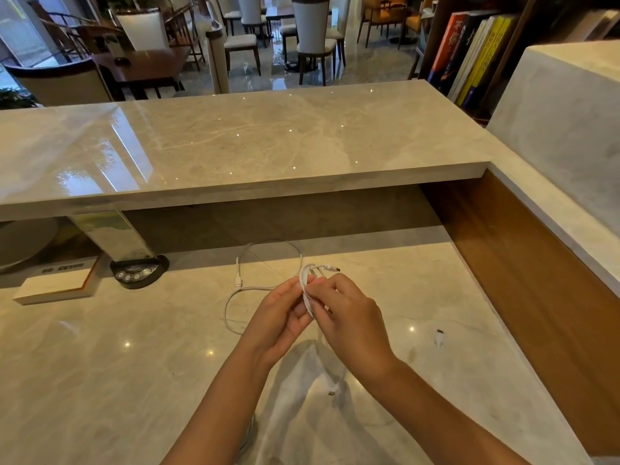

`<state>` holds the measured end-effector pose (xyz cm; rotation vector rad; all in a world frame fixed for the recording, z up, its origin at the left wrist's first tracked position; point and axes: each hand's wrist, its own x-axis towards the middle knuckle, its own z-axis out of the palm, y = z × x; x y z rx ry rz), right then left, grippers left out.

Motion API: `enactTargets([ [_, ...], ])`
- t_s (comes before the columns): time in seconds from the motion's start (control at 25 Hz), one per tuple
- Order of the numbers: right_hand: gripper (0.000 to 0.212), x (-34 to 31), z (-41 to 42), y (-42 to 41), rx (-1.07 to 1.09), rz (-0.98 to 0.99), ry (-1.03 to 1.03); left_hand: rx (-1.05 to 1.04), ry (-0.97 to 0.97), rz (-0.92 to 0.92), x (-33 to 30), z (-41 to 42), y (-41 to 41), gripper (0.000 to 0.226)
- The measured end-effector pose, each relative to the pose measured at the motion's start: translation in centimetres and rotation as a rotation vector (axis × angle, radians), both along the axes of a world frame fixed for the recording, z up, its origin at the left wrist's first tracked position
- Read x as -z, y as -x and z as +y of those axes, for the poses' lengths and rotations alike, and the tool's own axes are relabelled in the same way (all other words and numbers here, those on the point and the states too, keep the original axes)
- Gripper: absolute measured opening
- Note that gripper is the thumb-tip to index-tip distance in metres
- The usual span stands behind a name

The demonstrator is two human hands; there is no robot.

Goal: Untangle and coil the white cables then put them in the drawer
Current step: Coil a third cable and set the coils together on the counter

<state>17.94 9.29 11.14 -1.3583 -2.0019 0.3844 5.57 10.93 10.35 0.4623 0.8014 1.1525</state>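
Above the lower marble desk [134,364], my left hand [280,318] and my right hand [352,317] both pinch a small bundle of white cable loops [307,290] between them. A plug end [333,269] sticks out of the bundle toward the right. A second white cable [255,286] lies loose on the desk behind my hands, curving in a wide loop, its connector [238,283] resting at the left. Another cable end [332,393] hangs below my hands. A small white plug [439,338] lies alone at the right. No drawer is in view.
A raised marble counter [235,142] runs across behind the desk. A dark round base with buttons [139,271] and a white block [58,285] stand at the left. A wooden side panel [536,280] borders the right. Books [469,52] and dining chairs lie beyond.
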Motion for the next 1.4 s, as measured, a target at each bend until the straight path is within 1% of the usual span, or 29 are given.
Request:
enactTargets([
  [0.08, 0.027, 0.4, -0.2, 0.2, 0.006, -0.035, -0.075, -0.054, 0.013, -0.061, 0.0, -0.1, 0.2, 0.026],
  [0.16, 0.031, 0.9, -0.1, 0.1, -0.015, -0.068, -0.135, -0.063, -0.001, -0.037, 0.0, -0.1, 0.3, 0.027],
  [0.2, 0.031, 0.9, -0.1, 0.1, -0.040, -0.075, -0.126, -0.064, -0.012, -0.019, 0.1, -0.1, 0.3, 0.027],
  [0.24, 0.031, 0.8, -0.1, 0.2, -0.052, -0.031, -0.062, -0.068, -0.024, -0.017, 0.0, 0.0, 0.3, 0.026],
  [0.28, 0.030, 0.6, -0.1, 0.3, -0.044, 0.061, 0.046, -0.081, -0.032, -0.034, 0.0, 0.2, 0.3, 0.024],
  [0.4, 0.021, 0.2, -0.3, -0.4, -0.008, 0.459, 0.517, -0.174, -0.030, -0.146, 0.0, 0.9, 0.7, 0.021],
  [0.44, 0.017, 0.3, -0.3, -1.2, -0.032, 0.520, 0.636, -0.203, -0.023, -0.183, -0.1, 1.1, 1.1, 0.020],
  [0.48, 0.013, 0.3, -0.3, -2.2, -0.091, 0.491, 0.701, -0.219, -0.020, -0.210, -0.1, 1.2, 1.6, 0.020],
  [0.52, 0.010, 0.2, -0.2, -3.3, -0.155, 0.382, 0.711, -0.218, -0.020, -0.225, -0.2, 1.2, 1.9, 0.019],
  [0.56, 0.008, 0.1, 0.0, -4.4, -0.193, 0.226, 0.685, -0.205, -0.021, -0.228, -0.3, 1.2, 2.1, 0.017],
  [0.64, 0.006, 0.2, 0.7, -6.6, -0.160, -0.088, 0.582, -0.169, -0.031, -0.227, -0.5, 0.9, 1.9, 0.009],
  [0.68, 0.008, 0.1, 1.0, -7.6, -0.116, -0.205, 0.558, -0.154, -0.037, -0.232, -0.5, 0.8, 1.6, 0.009],
  [0.72, 0.010, -0.1, 1.2, -8.3, -0.061, -0.263, 0.569, -0.141, -0.044, -0.240, -0.5, 0.6, 1.4, 0.010],
  [0.76, 0.012, -0.1, 1.4, -8.8, -0.006, -0.234, 0.604, -0.127, -0.049, -0.245, -0.6, 0.6, 1.1, 0.011],
  [0.8, 0.013, -0.1, 1.6, -8.9, 0.059, -0.120, 0.645, -0.114, -0.052, -0.250, -0.7, 0.5, 0.9, 0.011],
  [0.84, 0.012, 0.1, 1.8, -8.8, 0.144, 0.057, 0.663, -0.102, -0.052, -0.256, -0.7, 0.5, 0.6, 0.011],
  [0.92, 0.006, 0.1, 2.5, -8.0, 0.340, 0.525, 0.660, -0.077, -0.045, -0.261, -0.9, 0.3, 0.0, 0.011],
  [1.0, 0.024, 0.0, 3.3, -7.2, 0.449, 0.974, 0.704, -0.045, -0.039, -0.241, -0.8, 0.0, -0.6, 0.011],
  [1.04, 0.029, 0.0, 3.6, -7.0, 0.447, 1.104, 0.731, -0.033, -0.035, -0.232, -0.7, -0.1, -0.7, 0.011],
  [1.08, 0.029, -0.1, 3.8, -6.9, 0.423, 1.122, 0.748, -0.026, -0.033, -0.222, -0.6, -0.1, -0.7, 0.011],
  [1.2, 0.028, 0.2, 3.8, -7.1, 0.289, 0.929, 0.784, -0.017, -0.038, -0.180, -0.8, 0.0, -0.3, 0.010],
  [1.4, 0.027, 1.6, 3.2, -7.0, 0.096, 0.807, 0.870, -0.002, -0.006, -0.203, -1.1, 0.3, -0.7, 0.010],
])
